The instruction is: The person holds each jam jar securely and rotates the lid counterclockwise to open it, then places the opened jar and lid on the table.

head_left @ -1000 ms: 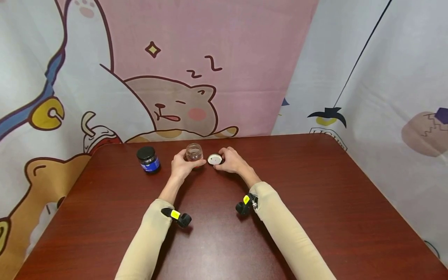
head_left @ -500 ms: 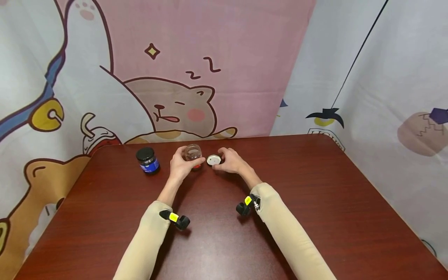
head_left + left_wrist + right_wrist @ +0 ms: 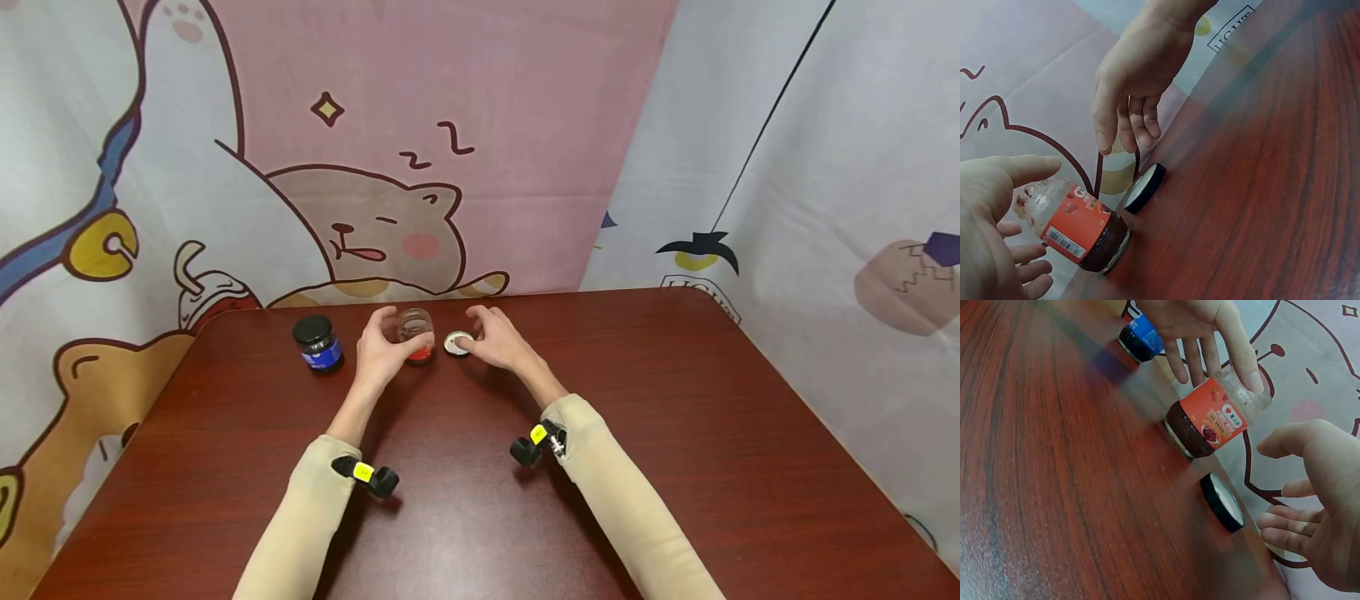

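Observation:
An uncapped glass jar (image 3: 422, 353) with a red-orange label and dark contents low inside stands upright on the table. My left hand (image 3: 381, 350) is spread around its left side, thumb in front and fingers behind, with a gap to the glass in the left wrist view. Just right of the jar lies its black-rimmed lid (image 3: 454, 342), white inside facing up. Over the lid's right side hovers my right hand (image 3: 497, 340), fingers loosely bent and apart from it, as the right wrist view (image 3: 1322, 506) of that hand shows.
A second jar (image 3: 318, 343), black-capped with a blue label, stands to the left of my left hand. The reddish-brown table (image 3: 465, 517) reaches back to a hanging cartoon-print cloth (image 3: 540, 150).
My left hand has loosened from the jar and drawn slightly left. The right hand's fingers have let go of the lid and lifted; the lid stays on the table.

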The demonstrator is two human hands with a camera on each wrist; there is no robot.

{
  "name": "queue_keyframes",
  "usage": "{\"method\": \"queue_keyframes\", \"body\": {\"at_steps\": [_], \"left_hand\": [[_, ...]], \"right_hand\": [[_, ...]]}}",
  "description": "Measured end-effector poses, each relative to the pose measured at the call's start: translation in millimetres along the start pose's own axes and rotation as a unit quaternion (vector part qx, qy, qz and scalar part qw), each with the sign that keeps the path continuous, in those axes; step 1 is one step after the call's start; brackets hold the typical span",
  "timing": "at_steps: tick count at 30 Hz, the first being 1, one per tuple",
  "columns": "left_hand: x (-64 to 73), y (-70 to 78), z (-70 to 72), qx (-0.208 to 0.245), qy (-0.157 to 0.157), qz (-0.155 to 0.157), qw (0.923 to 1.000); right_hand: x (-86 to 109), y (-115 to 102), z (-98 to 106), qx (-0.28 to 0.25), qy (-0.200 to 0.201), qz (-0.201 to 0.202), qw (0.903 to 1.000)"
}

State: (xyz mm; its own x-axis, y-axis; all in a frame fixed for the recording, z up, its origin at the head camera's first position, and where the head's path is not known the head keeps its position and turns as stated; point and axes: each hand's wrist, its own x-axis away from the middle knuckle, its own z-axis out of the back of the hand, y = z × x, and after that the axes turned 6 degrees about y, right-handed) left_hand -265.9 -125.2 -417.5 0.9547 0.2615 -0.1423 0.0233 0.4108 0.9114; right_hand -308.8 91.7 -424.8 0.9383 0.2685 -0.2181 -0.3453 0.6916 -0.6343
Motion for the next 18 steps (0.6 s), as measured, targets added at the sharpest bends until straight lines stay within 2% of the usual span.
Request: {"method": "queue_keyframes", "body": {"at_steps": [8, 18], "left_hand": [[1.6, 6.3, 8.2, -0.004, 0.006, -0.018, 0.9998], [10.1, 13.3, 21.0, 0.009, 0.014, -0.047, 0.9988]], "right_hand": [[2.4, -10, 9, -0.018, 0.022, 0.006, 0.9996], [5.6, -24, 21, -0.040, 0.043, 0.043, 0.9974]]}}
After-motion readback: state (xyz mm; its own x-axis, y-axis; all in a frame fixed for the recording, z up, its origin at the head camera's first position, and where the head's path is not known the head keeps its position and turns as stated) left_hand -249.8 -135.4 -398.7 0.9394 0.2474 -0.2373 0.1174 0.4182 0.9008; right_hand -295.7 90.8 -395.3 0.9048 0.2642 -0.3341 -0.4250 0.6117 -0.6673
